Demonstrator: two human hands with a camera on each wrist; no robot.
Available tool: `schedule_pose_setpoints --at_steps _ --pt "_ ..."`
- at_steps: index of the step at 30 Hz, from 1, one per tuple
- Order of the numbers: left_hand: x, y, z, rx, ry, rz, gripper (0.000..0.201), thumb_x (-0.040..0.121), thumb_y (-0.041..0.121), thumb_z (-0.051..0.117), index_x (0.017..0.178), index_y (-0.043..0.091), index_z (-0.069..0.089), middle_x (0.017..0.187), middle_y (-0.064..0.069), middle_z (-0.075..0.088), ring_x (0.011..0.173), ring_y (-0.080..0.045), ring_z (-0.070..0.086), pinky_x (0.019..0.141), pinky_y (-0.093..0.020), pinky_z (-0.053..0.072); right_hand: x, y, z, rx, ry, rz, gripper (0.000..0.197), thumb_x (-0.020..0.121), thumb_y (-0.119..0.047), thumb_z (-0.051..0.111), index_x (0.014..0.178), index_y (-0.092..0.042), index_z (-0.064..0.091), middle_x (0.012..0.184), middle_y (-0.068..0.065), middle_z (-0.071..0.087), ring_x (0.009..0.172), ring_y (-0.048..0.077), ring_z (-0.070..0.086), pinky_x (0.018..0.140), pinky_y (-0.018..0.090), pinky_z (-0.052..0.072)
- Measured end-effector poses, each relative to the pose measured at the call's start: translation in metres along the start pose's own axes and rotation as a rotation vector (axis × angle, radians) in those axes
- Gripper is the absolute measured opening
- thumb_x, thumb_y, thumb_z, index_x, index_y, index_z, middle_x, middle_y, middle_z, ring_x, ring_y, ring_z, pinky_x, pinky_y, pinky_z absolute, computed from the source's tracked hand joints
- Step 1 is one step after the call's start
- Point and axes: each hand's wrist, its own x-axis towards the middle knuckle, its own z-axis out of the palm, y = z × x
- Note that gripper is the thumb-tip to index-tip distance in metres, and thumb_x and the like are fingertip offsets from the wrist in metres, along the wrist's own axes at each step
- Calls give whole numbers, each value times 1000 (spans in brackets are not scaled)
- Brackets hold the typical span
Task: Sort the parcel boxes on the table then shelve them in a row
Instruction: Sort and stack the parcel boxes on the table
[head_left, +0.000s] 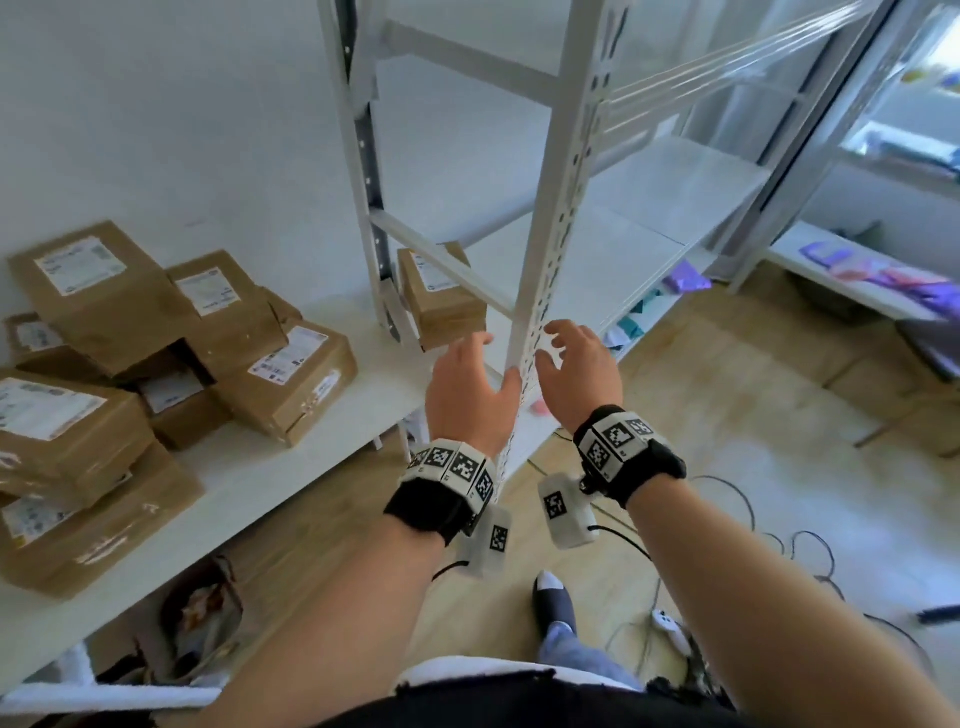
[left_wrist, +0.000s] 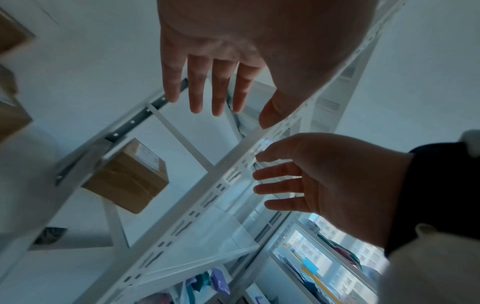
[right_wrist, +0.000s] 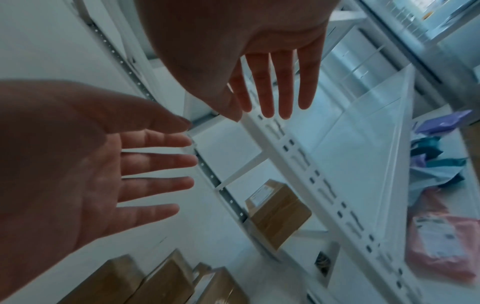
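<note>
Several brown parcel boxes (head_left: 156, 338) with white labels lie heaped on the white table (head_left: 291, 467) at the left. One brown box (head_left: 441, 296) stands alone on a shelf board of the white metal rack, at its left end. My left hand (head_left: 470, 384) and right hand (head_left: 576, 364) hover empty on either side of the rack's front upright (head_left: 545, 270), fingers spread and straight. In the left wrist view the left hand (left_wrist: 221, 82) and the shelved box (left_wrist: 130, 176) both show. The right wrist view shows the right hand (right_wrist: 270, 78) above the same box (right_wrist: 278, 209).
The rack's shelf board (head_left: 623, 249) stretches to the right of the single box. Coloured mailer bags (head_left: 685, 283) lie on lower shelves, a pink one (right_wrist: 446, 242) among them. Cables (head_left: 753, 519) trail over the wooden floor by my foot (head_left: 556, 603). A bag (head_left: 202, 618) sits under the table.
</note>
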Motion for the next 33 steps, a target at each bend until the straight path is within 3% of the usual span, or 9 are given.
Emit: schedule_pose_setpoints --at_steps 3,11,18,24,29,33 --pt "3 17 19 42 -47 72 47 92 33 62 135 17 50 134 0 56 124 -20 49 101 -34 41 10 22 -19 -30 34 33 35 95 -25 56 129 -19 57 121 2 61 104 21 60 86 36 52" --pt "35 57 81 170 -141 258 50 94 33 59 137 13 46 137 -4 52 125 -23 47 101 -35 41 52 80 -46 -151 40 53 39 96 -25 54 134 -18 53 130 5 57 119 24 53 91 37 47" --pt "100 75 158 314 -168 243 55 92 33 61 140 10 46 141 -9 49 127 -28 46 104 -38 38 136 138 -38 -183 -30 -9 39 95 -24 55 133 -17 53 126 7 59 116 27 54 91 40 49" --pt "180 83 218 511 -100 22 59 91 38 59 140 10 41 141 -9 47 128 -29 42 106 -39 36 236 178 -20 -181 -177 -169 38 94 -24 54 132 -16 53 122 8 60 111 28 55 91 42 48" --pt "233 68 242 645 -55 -307 61 90 43 55 139 10 38 141 -10 47 128 -30 42 106 -42 36 304 181 8 -166 -350 -371 40 92 -23 56 131 -14 54 120 9 60 108 31 55 87 40 48" --pt "258 48 237 616 20 -627 61 93 41 53 142 9 33 143 -13 44 130 -32 41 107 -45 36 339 170 37 -160 -467 -540 39 91 -20 55 130 -12 54 120 9 60 107 31 55 86 41 47"
